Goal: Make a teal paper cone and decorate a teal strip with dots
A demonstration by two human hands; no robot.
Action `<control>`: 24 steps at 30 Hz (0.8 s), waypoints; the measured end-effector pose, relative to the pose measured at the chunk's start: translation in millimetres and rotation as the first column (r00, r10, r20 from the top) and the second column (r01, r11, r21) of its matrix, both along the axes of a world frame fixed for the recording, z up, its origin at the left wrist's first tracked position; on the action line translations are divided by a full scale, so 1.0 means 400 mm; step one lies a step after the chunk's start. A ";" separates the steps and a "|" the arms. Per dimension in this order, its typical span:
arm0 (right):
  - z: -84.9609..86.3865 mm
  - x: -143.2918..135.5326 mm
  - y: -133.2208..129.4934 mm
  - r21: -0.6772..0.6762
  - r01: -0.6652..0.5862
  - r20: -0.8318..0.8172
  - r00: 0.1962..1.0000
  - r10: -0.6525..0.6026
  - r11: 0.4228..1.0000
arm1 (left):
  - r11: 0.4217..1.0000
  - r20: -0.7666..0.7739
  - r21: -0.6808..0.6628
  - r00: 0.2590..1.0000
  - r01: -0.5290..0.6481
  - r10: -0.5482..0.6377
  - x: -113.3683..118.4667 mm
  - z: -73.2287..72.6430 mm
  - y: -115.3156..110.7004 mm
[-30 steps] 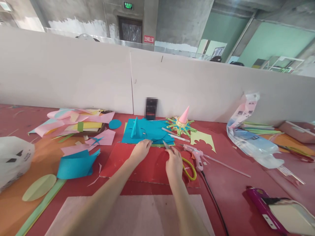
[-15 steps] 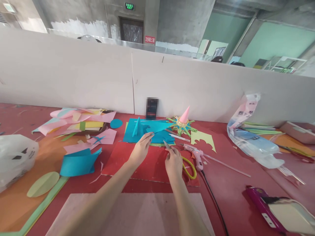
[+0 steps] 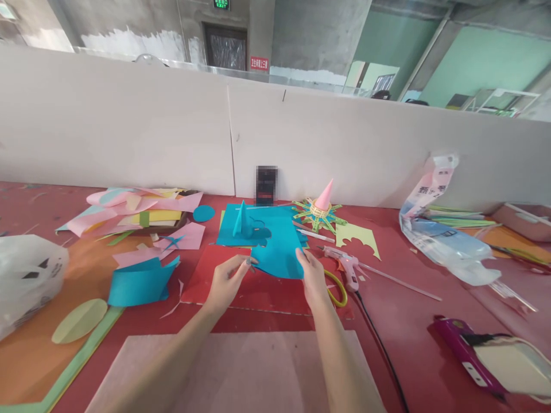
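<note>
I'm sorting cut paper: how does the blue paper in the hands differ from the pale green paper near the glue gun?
The blue paper is strongly coloured; the pale green paper is much lighter. The blue paper is held between the left hand and right hand, while the pale green paper lies on the table. Both have curved bites cut into an edge.

Here's the blue paper sheet (image 3: 282,257), a curved, uneven bite out of its upper left edge, its lower edge bowing, spread between the left hand (image 3: 226,281) and the right hand (image 3: 314,278), pinched at both sides
</note>
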State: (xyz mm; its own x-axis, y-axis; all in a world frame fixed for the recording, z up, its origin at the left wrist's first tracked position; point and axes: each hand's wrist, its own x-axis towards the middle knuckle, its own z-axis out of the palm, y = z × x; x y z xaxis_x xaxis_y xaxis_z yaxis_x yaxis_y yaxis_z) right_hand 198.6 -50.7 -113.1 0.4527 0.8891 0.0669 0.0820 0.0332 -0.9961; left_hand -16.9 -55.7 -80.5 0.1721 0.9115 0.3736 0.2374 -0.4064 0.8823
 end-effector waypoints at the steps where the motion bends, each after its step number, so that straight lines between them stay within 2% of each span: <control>1: -0.004 -0.001 0.000 -0.013 0.011 0.032 0.999 -0.011 1.000 | 1.000 0.036 -0.030 0.999 0.000 0.001 0.002 -0.007 0.008; 6: 0.005 -0.013 -0.001 -0.022 0.043 0.032 0.999 -0.042 0.999 | 0.994 0.222 -0.109 0.975 0.005 0.020 0.010 -0.041 0.059; 10: 0.030 -0.021 -0.009 0.031 0.041 0.072 0.996 -0.043 0.999 | 0.983 0.317 -0.175 0.948 0.064 -0.005 -0.007 -0.043 0.076; 13: 0.050 -0.029 -0.017 0.137 0.008 0.134 0.991 -0.027 0.990 | 0.908 0.312 -0.380 0.948 0.180 -0.057 -0.025 -0.033 0.074; 15: 0.060 -0.034 -0.020 0.174 -0.014 0.145 0.989 -0.012 0.985 | 0.855 0.299 -0.450 0.946 0.258 -0.127 -0.033 -0.032 0.071; 19: 0.064 -0.040 -0.023 0.166 -0.064 0.154 0.987 0.038 0.984 | 0.815 0.252 -0.455 0.930 0.358 -0.268 -0.036 -0.050 0.073; 24: 0.059 -0.036 -0.023 0.113 -0.078 0.192 0.980 0.055 0.990 | 0.809 0.283 -0.472 0.930 0.349 -0.237 -0.038 -0.064 0.081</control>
State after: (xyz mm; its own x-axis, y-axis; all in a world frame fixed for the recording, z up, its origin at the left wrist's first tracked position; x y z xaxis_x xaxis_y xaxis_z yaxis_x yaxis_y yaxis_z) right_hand 184.3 -59.8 -89.6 0.3616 0.8974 0.2529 0.2612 0.1629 -0.9514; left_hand -32.3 -23.2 -106.1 0.4349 0.8978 -0.0698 -0.0245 0.0893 0.9957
